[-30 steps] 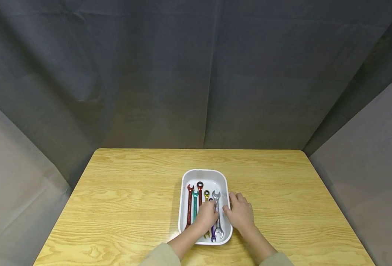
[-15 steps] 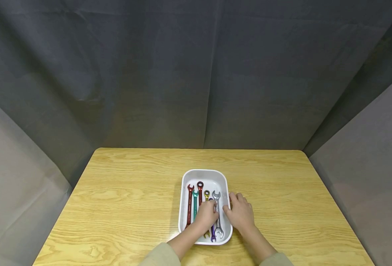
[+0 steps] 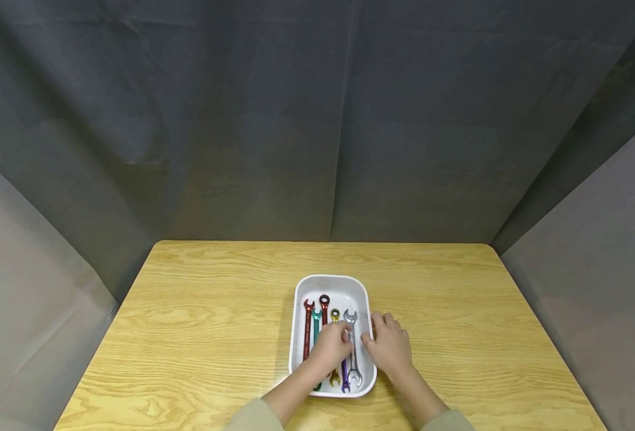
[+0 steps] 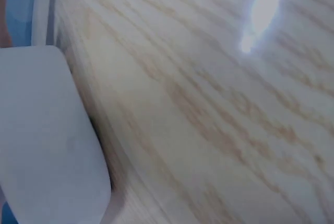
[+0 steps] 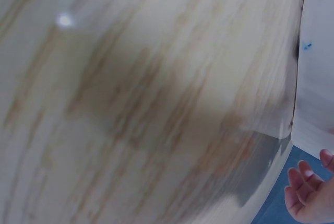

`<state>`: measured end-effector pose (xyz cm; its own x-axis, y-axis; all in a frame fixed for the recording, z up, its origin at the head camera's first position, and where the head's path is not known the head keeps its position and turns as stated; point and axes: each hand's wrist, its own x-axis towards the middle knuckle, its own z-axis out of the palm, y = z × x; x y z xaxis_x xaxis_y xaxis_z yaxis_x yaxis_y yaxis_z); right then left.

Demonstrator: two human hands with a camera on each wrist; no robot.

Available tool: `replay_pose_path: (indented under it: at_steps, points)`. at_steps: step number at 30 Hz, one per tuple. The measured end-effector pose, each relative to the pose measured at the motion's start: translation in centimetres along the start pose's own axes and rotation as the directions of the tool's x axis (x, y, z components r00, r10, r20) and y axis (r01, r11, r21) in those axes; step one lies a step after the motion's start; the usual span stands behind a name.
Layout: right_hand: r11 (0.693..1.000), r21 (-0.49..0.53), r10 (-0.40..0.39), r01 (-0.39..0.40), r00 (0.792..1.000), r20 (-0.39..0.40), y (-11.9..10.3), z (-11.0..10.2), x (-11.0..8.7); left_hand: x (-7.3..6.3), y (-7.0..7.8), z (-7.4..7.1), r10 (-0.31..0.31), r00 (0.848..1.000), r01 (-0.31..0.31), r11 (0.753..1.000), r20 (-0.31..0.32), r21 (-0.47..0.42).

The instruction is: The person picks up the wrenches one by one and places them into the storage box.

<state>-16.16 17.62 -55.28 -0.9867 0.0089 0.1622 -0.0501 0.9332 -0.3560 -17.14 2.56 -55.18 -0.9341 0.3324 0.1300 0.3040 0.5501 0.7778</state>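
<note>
A white tray (image 3: 332,282) on the table holds several combination wrenches lying lengthwise. My left hand (image 3: 329,346) reaches into it with curled fingers over the upper part of a purple wrench (image 3: 345,378), which it seems to pinch; the contact is hidden. Next to that wrench are a yellow wrench (image 3: 335,378) and a silver wrench (image 3: 354,365). Farther left lie a green wrench (image 3: 316,326), a red wrench (image 3: 307,335) and a dark red ratcheting wrench (image 3: 324,306). My right hand (image 3: 391,347) grips the tray's right wall, thumb inside and fingers outside.
The tray stands near the front of a wood-grain table (image 3: 215,317). Dark grey cloth (image 3: 258,131) hangs behind the table, with paler panels at both sides. In the right wrist view, a hand (image 5: 313,192) shows at the lower right.
My left hand has shifted slightly left and away from me, covering the purple wrench's far end and uncovering more of the yellow and green wrenches' near ends. My right hand has not moved.
</note>
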Motion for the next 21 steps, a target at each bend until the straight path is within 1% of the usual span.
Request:
replay_pose_path:
  at_steps: [2, 4, 5, 7, 9, 11, 13, 15, 18, 21]
  points:
    - [1.0, 0.006, -0.002, 0.002, 1.0, -0.008, 0.0, 0.0, 0.0, -0.1, 0.1, -0.5, 0.042, 0.999, -0.042, 0.996, -0.008, 0.076]
    - [1.0, 0.012, -0.004, 0.004, 1.0, -0.019, 0.0, 0.1, 0.0, -0.4, 0.2, -1.1, 0.082, 0.996, -0.079, 0.983, -0.016, 0.167]
    - [1.0, 0.015, -0.004, 0.005, 1.0, -0.022, 0.0, 0.1, 0.0, -0.5, 0.2, -1.4, 0.103, 0.995, -0.097, 0.971, -0.016, 0.221]
    - [1.0, 0.017, -0.006, 0.006, 1.0, -0.028, 0.1, 0.2, 0.0, -0.8, 0.2, -2.0, 0.15, 0.989, -0.136, 0.936, -0.019, 0.324]
    - [1.0, 0.018, -0.007, 0.007, 0.999, -0.034, 0.1, 0.2, 0.1, -1.0, 0.2, -2.6, 0.192, 0.981, -0.168, 0.903, -0.024, 0.396]
    - [1.0, 0.019, -0.008, 0.009, 0.999, -0.041, 0.2, 0.2, 0.2, -1.1, 0.0, -3.2, 0.24, 0.97, -0.198, 0.868, -0.037, 0.455]
    - [1.0, 0.021, -0.008, 0.009, 0.999, -0.044, 0.1, 0.2, 0.2, -1.2, -0.3, -3.7, 0.276, 0.96, -0.216, 0.84, -0.051, 0.497]
    - [1.0, 0.023, -0.007, 0.008, 0.999, -0.043, 0.1, 0.1, 0.2, -1.3, -0.7, -4.2, 0.309, 0.948, -0.227, 0.821, -0.073, 0.523]
    - [1.0, 0.019, -0.02, 0.021, 0.999, -0.047, 0.1, 0.0, 0.2, -1.4, -1.2, -5.1, 0.349, 0.93, -0.235, 0.809, -0.117, 0.539]
    - [0.998, 0.021, -0.055, 0.057, 0.996, -0.071, 0.2, -0.4, 0.2, -1.4, -1.7, -6.1, 0.382, 0.907, -0.236, 0.809, -0.177, 0.539]
